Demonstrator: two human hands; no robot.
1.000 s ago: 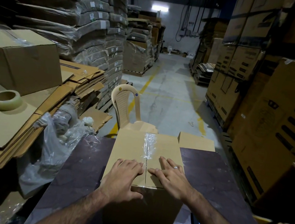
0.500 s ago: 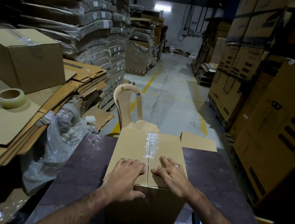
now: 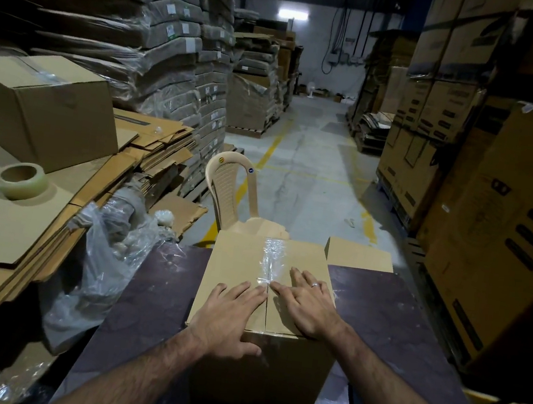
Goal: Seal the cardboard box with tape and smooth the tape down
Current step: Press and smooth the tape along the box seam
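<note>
A closed cardboard box (image 3: 236, 259) stands on a dark table (image 3: 389, 315) right in front of me. Clear tape (image 3: 271, 257) runs along its centre seam, wrinkled and shiny at the far half. My left hand (image 3: 228, 316) lies flat on the left flap, fingers straight, thumb hanging over the box's near edge. My right hand (image 3: 305, 303) lies flat on the right flap, a ring on one finger, its fingertips touching the tape at the seam. A roll of clear tape (image 3: 21, 179) sits on flat cardboard to the far left.
A taped box (image 3: 45, 109) rests on stacked flat cardboard (image 3: 0, 233) at left. Crumpled plastic (image 3: 107, 254) hangs by the table's left edge. A beige plastic chair (image 3: 229, 189) stands behind the box, a small carton (image 3: 358, 254) at the table's far side. Tall printed cartons (image 3: 509, 215) line the right.
Both hands have slid a little farther up the box top along the seam. The box has not moved.
</note>
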